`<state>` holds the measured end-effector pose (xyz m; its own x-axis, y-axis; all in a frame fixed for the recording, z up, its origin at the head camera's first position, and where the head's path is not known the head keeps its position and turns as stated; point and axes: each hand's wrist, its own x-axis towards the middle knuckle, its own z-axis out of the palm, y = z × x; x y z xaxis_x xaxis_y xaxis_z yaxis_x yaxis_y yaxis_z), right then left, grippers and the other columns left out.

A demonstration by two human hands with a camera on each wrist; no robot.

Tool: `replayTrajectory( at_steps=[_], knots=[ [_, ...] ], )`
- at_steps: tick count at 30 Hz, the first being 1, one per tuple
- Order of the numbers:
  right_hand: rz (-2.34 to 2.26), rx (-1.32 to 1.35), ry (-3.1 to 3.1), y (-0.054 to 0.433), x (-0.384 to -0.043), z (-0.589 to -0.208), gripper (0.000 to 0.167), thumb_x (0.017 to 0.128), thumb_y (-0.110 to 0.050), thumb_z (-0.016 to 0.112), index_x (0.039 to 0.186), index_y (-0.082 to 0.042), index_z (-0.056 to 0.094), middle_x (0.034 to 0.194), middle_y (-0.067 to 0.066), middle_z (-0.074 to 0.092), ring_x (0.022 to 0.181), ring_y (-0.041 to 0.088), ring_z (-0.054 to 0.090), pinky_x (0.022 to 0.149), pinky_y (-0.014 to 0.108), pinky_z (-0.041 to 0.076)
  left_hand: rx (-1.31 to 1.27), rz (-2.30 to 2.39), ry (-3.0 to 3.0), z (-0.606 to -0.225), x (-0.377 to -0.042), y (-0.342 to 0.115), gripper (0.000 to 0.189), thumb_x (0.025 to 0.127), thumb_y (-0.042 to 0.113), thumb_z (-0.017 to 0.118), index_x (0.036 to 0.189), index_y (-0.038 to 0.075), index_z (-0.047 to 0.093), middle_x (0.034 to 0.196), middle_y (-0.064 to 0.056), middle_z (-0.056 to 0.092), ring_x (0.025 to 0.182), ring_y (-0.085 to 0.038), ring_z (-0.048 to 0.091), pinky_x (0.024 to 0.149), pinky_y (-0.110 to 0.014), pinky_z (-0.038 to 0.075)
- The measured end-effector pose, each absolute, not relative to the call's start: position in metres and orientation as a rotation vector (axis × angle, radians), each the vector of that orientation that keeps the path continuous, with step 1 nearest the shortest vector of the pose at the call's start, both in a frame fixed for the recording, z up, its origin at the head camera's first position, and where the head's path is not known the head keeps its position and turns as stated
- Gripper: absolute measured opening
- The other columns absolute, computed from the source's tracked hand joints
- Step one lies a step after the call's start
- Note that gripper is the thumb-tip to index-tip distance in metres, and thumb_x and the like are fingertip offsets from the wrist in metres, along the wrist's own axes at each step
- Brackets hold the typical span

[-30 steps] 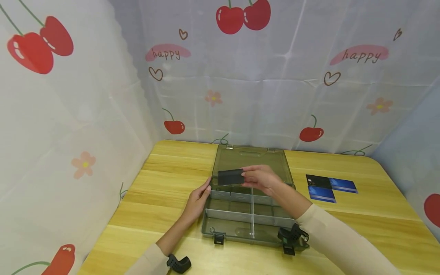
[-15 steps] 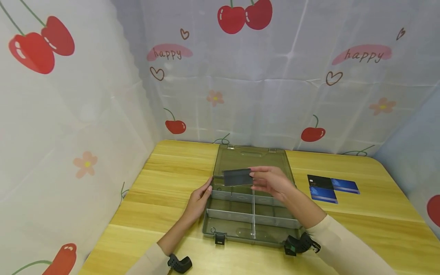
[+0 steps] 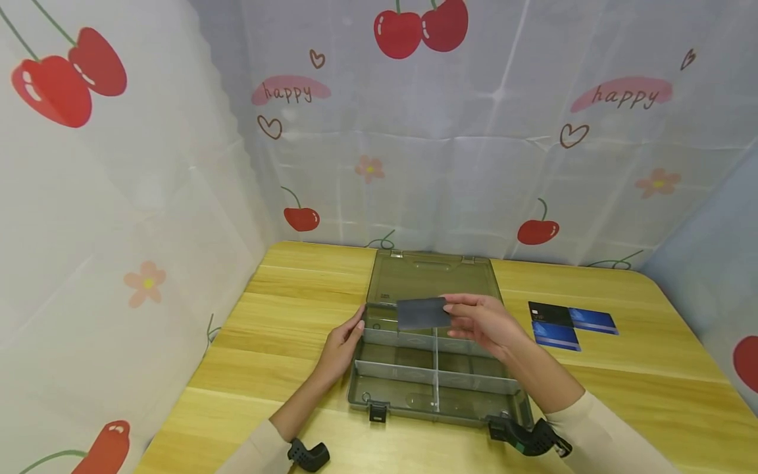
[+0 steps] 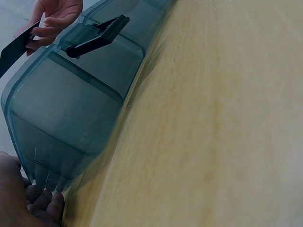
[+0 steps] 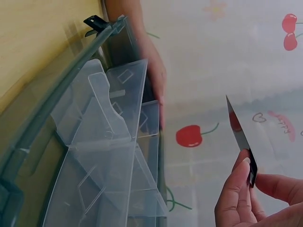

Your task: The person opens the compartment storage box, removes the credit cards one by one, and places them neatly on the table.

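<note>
My right hand [image 3: 482,322] pinches a dark card [image 3: 422,314] by its right end, between thumb and fingers. The card hovers over the back compartments of a smoky clear plastic organizer box [image 3: 438,416]. Seen edge-on in the right wrist view, the card [image 5: 240,139] stands thin and shiny between thumb and fingertips. My left hand [image 3: 340,345] grips the box's left wall near the back, thumb up at the rim. The left wrist view has its fingers [image 4: 45,201] curled against the box's outside. The hinged lid [image 3: 435,273] lies folded back.
On the table to the right lie a black VIP card [image 3: 549,314] and two blue cards, one blue [image 3: 593,320] and one nearer [image 3: 555,336]. Clear dividers [image 3: 397,373] split the box into several compartments. Two black latches, one at left [image 3: 377,413], hang at its front. A cherry-print curtain [image 3: 414,164] encloses the table.
My right hand has moved right and slightly toward me with the dark card, which shifts from the box's back left toward its middle. The left hand keeps its place on the wall.
</note>
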<state>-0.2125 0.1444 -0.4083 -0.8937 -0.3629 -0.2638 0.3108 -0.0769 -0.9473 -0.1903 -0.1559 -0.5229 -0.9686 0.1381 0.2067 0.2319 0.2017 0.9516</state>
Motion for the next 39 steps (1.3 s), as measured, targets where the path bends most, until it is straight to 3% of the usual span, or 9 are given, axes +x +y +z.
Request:
replayTrajectory(
  at_steps=[7,14,32,39],
  knots=[
    [-2.023,-0.061,1.789,0.154,-0.205,-0.412,0.051,0.102,-0.011,0.061,0.147,0.008,0.047,0.116,0.002,0.062,0.072,0.007,0.068,0.076,0.03,0.062,-0.365,-1.905,-2.357,-0.515,-0.185,-0.155,0.047,0.11,0.016,0.045,0.152,-0.005,0.038,0.159,-0.018,0.036,0.146,-0.033,0.033,0.117,-0.044,0.033],
    [-2.089,-0.001,1.783,0.16,-0.196,-0.415,0.045,0.099,-0.013,0.068,0.14,0.003,0.056,0.096,0.001,0.061,0.069,0.009,0.065,0.074,0.03,0.063,-0.367,-1.914,-2.349,-0.518,-0.186,-0.155,0.047,0.11,0.016,0.045,0.152,-0.004,0.038,0.159,-0.017,0.036,0.147,-0.031,0.033,0.118,-0.043,0.031],
    [-2.239,0.007,1.724,0.197,-0.191,-0.426,0.021,0.1,-0.01,0.066,0.118,-0.015,0.076,0.099,-0.001,0.063,0.072,0.009,0.066,0.075,0.03,0.063,-0.351,-1.91,-2.34,-0.516,-0.186,-0.153,0.045,0.11,0.013,0.045,0.151,-0.005,0.039,0.158,-0.017,0.037,0.146,-0.032,0.034,0.116,-0.043,0.034],
    [-2.246,0.01,1.78,0.215,-0.195,-0.428,0.02,0.1,-0.011,0.065,0.115,-0.019,0.076,0.079,-0.002,0.059,0.064,0.009,0.058,0.074,0.029,0.063,-0.328,-1.905,-2.329,-0.517,-0.186,-0.152,0.045,0.109,0.011,0.046,0.15,-0.006,0.04,0.157,-0.017,0.038,0.146,-0.032,0.035,0.117,-0.044,0.032]
  ],
)
